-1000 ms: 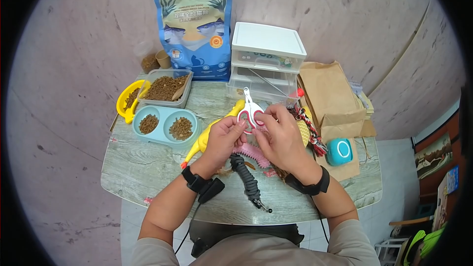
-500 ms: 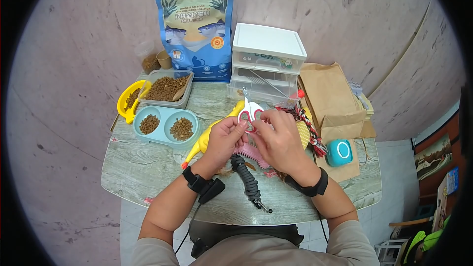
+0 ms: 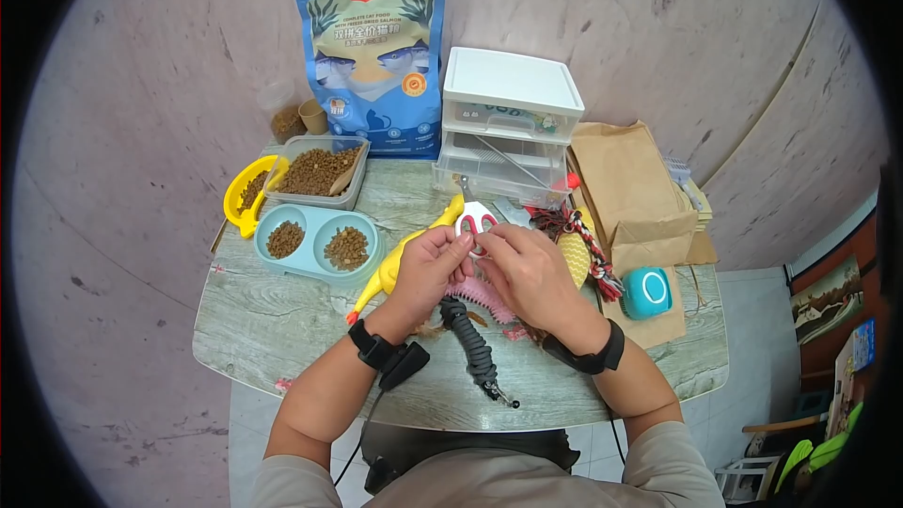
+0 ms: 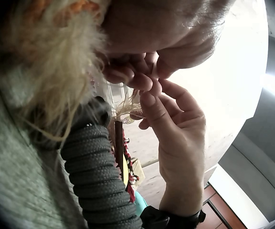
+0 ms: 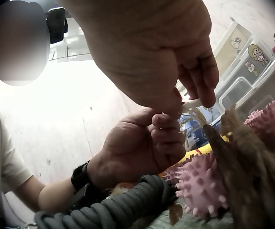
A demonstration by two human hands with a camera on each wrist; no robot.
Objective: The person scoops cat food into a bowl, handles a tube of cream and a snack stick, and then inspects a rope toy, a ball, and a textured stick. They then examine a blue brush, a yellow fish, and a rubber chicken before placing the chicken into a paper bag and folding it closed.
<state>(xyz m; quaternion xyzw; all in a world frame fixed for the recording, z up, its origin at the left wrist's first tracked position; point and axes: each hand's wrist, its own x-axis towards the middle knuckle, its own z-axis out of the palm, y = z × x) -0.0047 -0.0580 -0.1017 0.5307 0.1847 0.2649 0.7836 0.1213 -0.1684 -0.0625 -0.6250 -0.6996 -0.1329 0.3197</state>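
Observation:
Pet nail clippers (image 3: pixel 473 217), white with red-lined finger loops and short metal blades, are held upright over the middle of the table, blades pointing away. The left hand (image 3: pixel 431 268) pinches one handle between thumb and curled fingers. At the other handle, the right hand (image 3: pixel 534 268) grips with thumb and fingertips, covering part of the loops. Both hands' fingertips meet closely in the right wrist view, where the clippers are mostly hidden. Below the hands lie a coiled grey rope leash (image 3: pixel 470 343), a pink spiky toy (image 5: pixel 202 186) and a yellow rubber chicken (image 3: pixel 384 277).
On the left stand a blue double bowl (image 3: pixel 318 268) with kibble, a yellow bowl (image 3: pixel 235 212) and a clear food box (image 3: pixel 356 190). A cat food bag (image 3: pixel 376 66), white-topped drawers (image 3: pixel 513 80), a paper bag (image 3: pixel 630 179) and a teal brush (image 3: pixel 647 293) stand behind and right.
The clippers have tipped and dropped slightly toward the person, and their handles look closer together. The right fingers have shifted a little down and left over the loops.

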